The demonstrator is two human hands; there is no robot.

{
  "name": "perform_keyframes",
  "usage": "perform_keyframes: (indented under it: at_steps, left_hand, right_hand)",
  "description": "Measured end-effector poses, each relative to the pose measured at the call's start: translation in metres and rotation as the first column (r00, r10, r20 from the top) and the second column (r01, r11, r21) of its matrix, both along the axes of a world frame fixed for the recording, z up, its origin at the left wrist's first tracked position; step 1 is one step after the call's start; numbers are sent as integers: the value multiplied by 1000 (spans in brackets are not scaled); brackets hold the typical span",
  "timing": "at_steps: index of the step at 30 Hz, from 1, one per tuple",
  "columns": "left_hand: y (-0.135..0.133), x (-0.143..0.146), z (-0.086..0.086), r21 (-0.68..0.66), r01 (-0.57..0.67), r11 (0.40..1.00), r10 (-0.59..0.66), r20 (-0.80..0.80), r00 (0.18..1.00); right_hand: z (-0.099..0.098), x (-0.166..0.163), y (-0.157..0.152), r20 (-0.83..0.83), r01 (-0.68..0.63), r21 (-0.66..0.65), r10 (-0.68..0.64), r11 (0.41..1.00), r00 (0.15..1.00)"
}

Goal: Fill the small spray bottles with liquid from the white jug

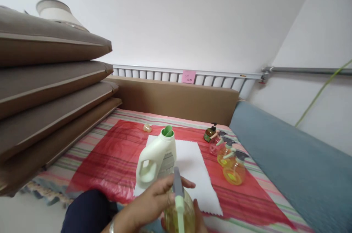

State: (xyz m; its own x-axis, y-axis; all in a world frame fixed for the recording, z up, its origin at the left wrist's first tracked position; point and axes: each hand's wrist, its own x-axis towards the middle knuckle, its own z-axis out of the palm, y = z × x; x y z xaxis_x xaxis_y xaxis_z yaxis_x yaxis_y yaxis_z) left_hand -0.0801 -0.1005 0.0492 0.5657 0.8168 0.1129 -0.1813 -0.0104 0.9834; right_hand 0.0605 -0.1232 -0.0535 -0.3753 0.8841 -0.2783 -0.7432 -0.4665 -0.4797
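Note:
A clear pump bottle (188,209) with yellowish liquid and a grey and pale green pump head is close to me at the bottom. My left hand (154,198), with a silvery band at the wrist, is closed around its neck just below the pump head. My right hand (200,220) holds the bottle's body from the right, mostly hidden behind it. Just beyond stands a pale green-white jug (156,156) with a handle and an uncapped green spout. It rests on a white sheet (189,157) with scalloped edges.
Several pump bottles (233,170) stand in a row at right on red plastic film (110,145). A small translucent cap (147,128) lies at the back. Stacked brown cushions (55,79) rise at left; a blue-grey cushion (275,152) borders the right.

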Motion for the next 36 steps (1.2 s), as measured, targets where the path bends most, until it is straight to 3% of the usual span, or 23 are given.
perform_keyframes:
  at_steps: [3, 8, 13, 19, 25, 30, 34, 36]
  left_hand:
    - [6, 4, -4, -6, -103, 995, 103, 83, 991]
    - [14, 15, -16, -93, -421, 902, 431, 193, 881]
    - [19, 7, -19, -137, -298, 945, 320, 196, 927]
    - [24, 13, -25, -147, -516, 844, 537, 224, 814]
    - [20, 11, -25, -149, -323, 934, 347, 182, 920]
    - [19, 15, -25, -86, -456, 886, 463, 211, 861]
    - [18, 13, -26, -130, -335, 933, 353, 162, 921]
    - [19, 11, -26, -109, -337, 935, 351, 168, 921]
  right_hand:
    - [5, -7, 1, -134, -3, -67, -6, 998, 991]
    - [10, -19, 4, -139, 278, -55, -283, 959, 949]
    - [16, -22, 4, -127, 278, -36, -280, 960, 951]
    - [17, -23, 1, -78, 278, -55, -281, 959, 956]
    - [12, -20, -1, -115, 256, -65, -262, 965, 958]
    - [12, -19, -2, -132, 264, -61, -270, 963, 954]
    - [10, -15, -2, -163, 259, -36, -262, 965, 951]
    - [9, -13, -2, -165, 254, -23, -254, 967, 953]
